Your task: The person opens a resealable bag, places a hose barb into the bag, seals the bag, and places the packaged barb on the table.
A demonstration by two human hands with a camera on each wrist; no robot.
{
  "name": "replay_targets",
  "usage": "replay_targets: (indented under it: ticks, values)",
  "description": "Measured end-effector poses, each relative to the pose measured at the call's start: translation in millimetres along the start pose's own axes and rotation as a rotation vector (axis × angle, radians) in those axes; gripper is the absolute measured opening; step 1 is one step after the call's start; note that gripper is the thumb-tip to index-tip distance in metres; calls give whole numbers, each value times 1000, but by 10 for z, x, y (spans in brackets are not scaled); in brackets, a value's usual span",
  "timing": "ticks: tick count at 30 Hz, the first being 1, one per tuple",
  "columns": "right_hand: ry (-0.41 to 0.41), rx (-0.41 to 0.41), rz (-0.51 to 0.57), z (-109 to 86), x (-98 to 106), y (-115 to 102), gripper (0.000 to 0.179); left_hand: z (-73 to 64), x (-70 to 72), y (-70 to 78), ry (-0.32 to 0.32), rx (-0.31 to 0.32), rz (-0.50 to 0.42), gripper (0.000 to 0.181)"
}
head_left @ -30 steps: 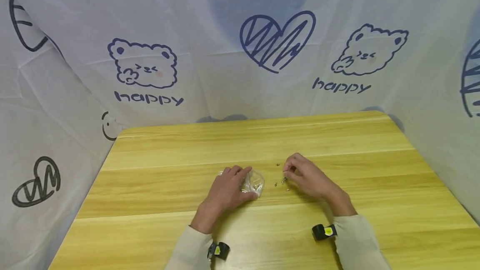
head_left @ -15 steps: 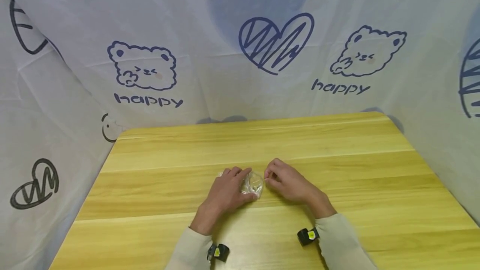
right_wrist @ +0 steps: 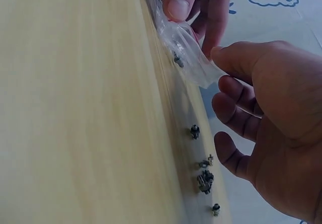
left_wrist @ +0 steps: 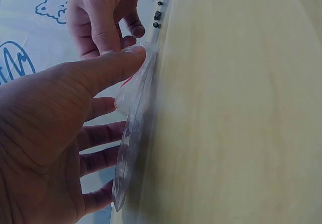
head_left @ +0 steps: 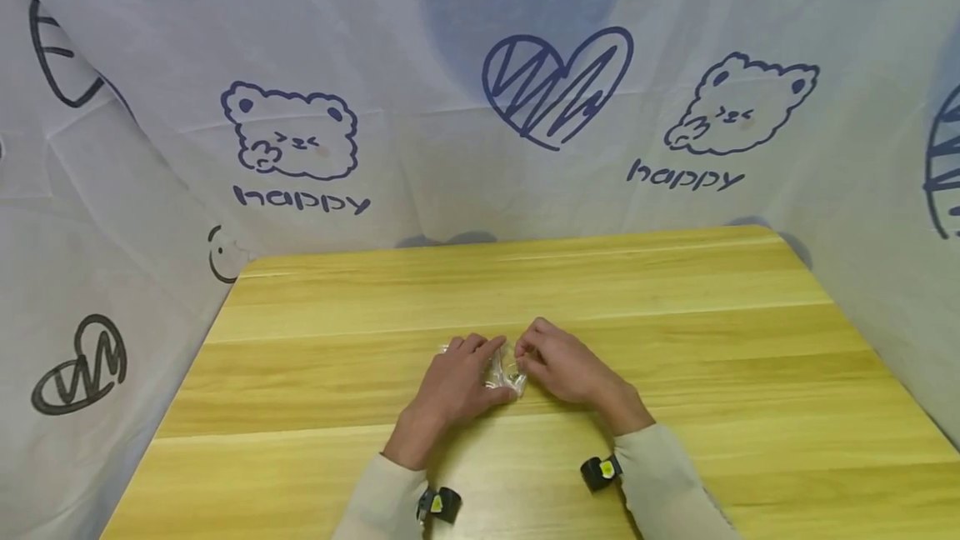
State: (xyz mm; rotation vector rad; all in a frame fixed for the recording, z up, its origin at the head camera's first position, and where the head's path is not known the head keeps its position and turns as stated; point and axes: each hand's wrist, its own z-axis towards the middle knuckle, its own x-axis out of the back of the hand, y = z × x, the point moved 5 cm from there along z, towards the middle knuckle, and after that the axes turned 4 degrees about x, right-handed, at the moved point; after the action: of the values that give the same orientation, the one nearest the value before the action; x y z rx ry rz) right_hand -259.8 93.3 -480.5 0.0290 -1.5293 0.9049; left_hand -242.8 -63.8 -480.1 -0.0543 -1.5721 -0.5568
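A small clear plastic zip bag [head_left: 498,373] lies on the wooden table under my left hand [head_left: 456,377]. My left thumb [left_wrist: 118,65] holds one side of its mouth while the other fingers touch the far side. My right hand [head_left: 562,363] is at the bag's mouth. In the right wrist view, the right thumb [right_wrist: 236,58] and forefinger meet at the bag's edge and appear to pinch it; anything else between them is hidden. Small dark screws [right_wrist: 205,181] lie under the right hand, hidden in the head view. One screw [right_wrist: 178,60] shows through the bag.
The light wooden table [head_left: 337,298] spreads around both hands. A white cloth [head_left: 420,123] printed with bears and hearts hangs behind it and at the sides. A black wrist camera [head_left: 600,473] is strapped on each forearm.
My right hand has moved left from the loose screws to the bag's mouth, now covering the screws in the head view. The left hand has stayed on the bag.
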Motion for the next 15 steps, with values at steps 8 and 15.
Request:
replay_targets:
  ticks: [8, 15]
  values:
    - [78, -50, 71, -82, 91, 123, 8, 5, -7, 0, 0, 4, -6, 77]
    - [99, -69, 102, -193, 252, 269, 11, 8, -2, 8, 10, 0, -5, 76]
